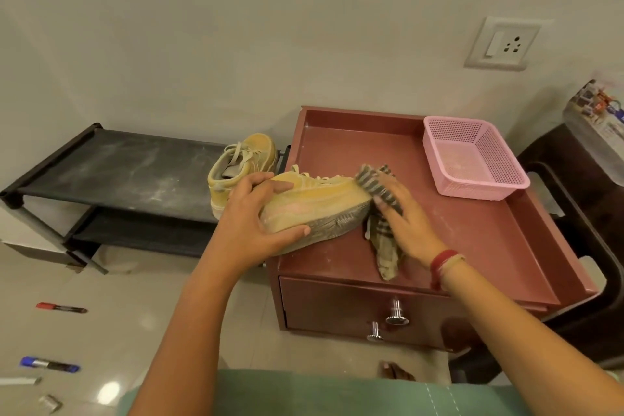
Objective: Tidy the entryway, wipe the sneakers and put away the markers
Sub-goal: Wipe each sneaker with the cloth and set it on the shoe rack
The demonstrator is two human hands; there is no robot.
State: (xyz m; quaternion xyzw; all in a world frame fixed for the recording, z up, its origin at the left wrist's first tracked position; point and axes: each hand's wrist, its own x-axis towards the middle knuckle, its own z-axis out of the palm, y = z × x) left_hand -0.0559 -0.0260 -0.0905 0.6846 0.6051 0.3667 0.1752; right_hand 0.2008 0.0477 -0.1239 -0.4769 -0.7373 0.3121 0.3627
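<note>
A dusty yellow sneaker (314, 204) lies tilted on its side on the maroon drawer cabinet (472, 233), sole facing me. My left hand (250, 223) grips its heel end, thumb under the sole. My right hand (401, 213) presses a striped cloth (380, 186) against the toe, fingers straight. The second yellow sneaker (236, 169) stands on the black shoe rack (118, 172). A red marker (60, 307) and a blue marker (49, 364) lie on the floor at the lower left.
An empty pink basket (472, 159) sits at the cabinet's back right. More small marker pieces (20, 381) lie on the tiled floor at the left edge. A dark chair (580, 213) stands to the right. A wall socket (503, 44) is above.
</note>
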